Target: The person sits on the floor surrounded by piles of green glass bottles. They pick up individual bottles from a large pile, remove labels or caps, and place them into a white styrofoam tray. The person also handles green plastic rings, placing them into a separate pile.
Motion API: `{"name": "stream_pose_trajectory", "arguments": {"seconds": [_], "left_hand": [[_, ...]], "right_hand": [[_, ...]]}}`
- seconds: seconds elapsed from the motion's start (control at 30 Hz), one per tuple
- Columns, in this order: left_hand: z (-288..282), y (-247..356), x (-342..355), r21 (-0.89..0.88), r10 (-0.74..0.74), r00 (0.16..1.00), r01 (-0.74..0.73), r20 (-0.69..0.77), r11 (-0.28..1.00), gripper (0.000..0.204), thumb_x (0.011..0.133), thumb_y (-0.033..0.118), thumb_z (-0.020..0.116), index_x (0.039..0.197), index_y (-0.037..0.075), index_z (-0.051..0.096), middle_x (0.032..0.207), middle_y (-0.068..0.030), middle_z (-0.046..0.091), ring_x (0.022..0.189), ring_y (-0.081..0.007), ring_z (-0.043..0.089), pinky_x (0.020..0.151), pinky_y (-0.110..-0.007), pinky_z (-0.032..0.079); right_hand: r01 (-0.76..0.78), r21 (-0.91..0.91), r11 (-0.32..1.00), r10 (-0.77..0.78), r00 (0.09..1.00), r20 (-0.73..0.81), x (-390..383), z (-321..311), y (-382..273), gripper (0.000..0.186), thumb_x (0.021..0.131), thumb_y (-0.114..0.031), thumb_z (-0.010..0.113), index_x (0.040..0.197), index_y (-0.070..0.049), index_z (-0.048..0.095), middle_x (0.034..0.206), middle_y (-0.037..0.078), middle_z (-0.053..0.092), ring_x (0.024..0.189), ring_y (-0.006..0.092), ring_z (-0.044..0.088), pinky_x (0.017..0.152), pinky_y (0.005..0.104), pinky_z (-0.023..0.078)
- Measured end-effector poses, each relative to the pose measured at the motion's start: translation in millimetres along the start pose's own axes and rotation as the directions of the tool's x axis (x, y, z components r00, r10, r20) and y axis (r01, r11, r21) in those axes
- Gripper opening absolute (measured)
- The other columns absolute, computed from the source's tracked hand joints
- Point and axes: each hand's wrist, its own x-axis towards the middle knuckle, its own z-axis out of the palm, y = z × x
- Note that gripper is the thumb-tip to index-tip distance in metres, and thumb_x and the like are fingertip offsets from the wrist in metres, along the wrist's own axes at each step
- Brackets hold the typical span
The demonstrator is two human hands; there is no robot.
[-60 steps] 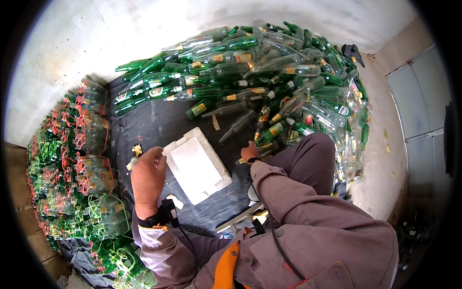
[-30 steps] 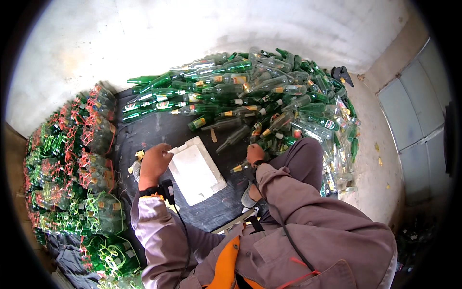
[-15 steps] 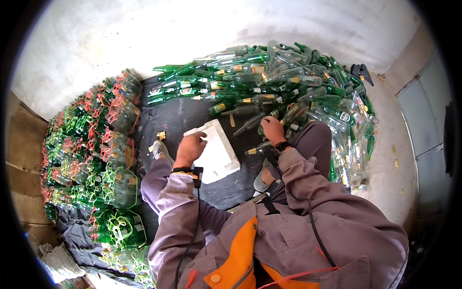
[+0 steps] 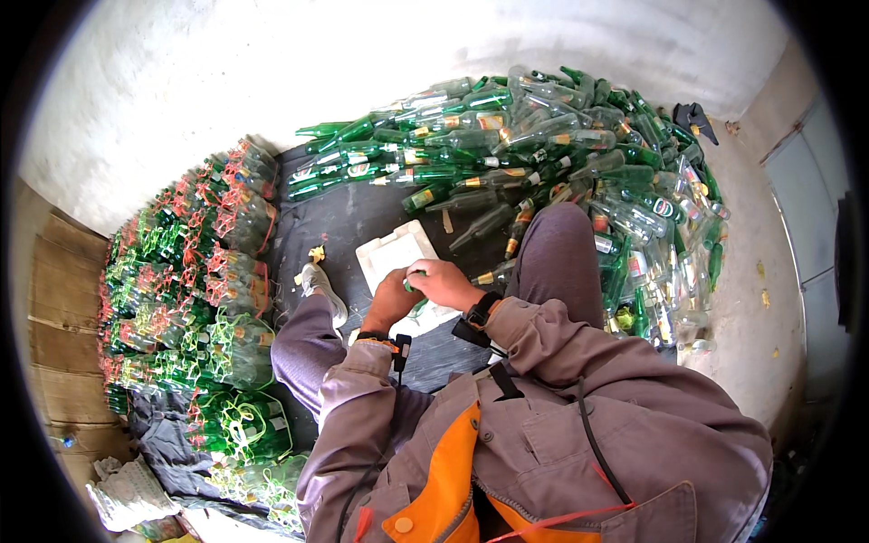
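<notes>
My left hand (image 4: pixel 390 299) and my right hand (image 4: pixel 447 283) meet above a white foam block (image 4: pixel 391 249) on the dark floor covering. Between them is a green glass bottle (image 4: pixel 412 282), mostly hidden by the fingers; a green part of it shows below the hands, over the block. Fingers of both hands are curled around it. Just beyond the block, loose bottles lie on the covering, including a clear greenish one (image 4: pixel 482 226) and a brownish one with a label (image 4: pixel 519 228).
A large heap of loose green bottles (image 4: pixel 462 140) curves along the wall and down the right side. At left stand stacked bundles of bottles (image 4: pixel 240 271) tied with red and green cord. My shoe (image 4: pixel 323 294) rests left of the block, near a yellow scrap (image 4: pixel 317 253).
My right hand has come left and nearer, from the loose bottles to my left hand. My left hand has moved right and nearer. A green bottle now shows between them.
</notes>
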Motion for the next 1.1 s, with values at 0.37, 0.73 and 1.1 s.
{"name": "stream_pose_trajectory", "arguments": {"seconds": [0.37,0.73,1.1], "left_hand": [[12.1,-42.8,-12.5,-0.213,-0.132,0.990,0.119,-0.050,0.970,0.041,0.082,0.022,0.081,0.114,-0.001,0.069,0.097,-0.0163,0.075,0.089,-0.0275,0.073,0.079,-0.039,0.056],[-1.1,-7.8,-23.7,0.076,-0.097,0.995,0.098,-0.018,0.992,0.049,0.078,0.033,0.084,0.113,0.002,0.070,0.100,-0.0213,0.073,0.092,-0.0361,0.072,0.082,-0.043,0.056],[-7.6,3.8,-28.0,0.059,-0.019,0.999,0.021,-0.041,0.998,0.043,0.076,0.026,0.084,0.111,0.004,0.072,0.103,-0.0198,0.071,0.096,-0.0368,0.070,0.085,-0.043,0.056]], "right_hand": [[0.042,0.138,0.990,-0.043,0.999,0.004,2.5,12.2,-8.6,0.031,0.092,-0.030,0.066,0.111,-0.005,0.068,0.098,0.022,0.072,0.091,0.0386,0.070,0.079,0.0439,0.054],[0.033,0.084,0.996,-0.026,0.996,-0.083,12.7,-37.3,-9.7,0.025,0.094,-0.020,0.066,0.108,0.000,0.069,0.084,0.015,0.068,0.072,0.0205,0.064,0.069,0.0346,0.050],[-0.036,0.446,0.894,0.089,0.991,-0.098,9.8,-94.0,-64.6,0.019,0.100,-0.021,0.065,0.111,-0.006,0.070,0.074,-0.006,0.053,0.059,0.0024,0.043,0.049,0.0216,0.036]]}}
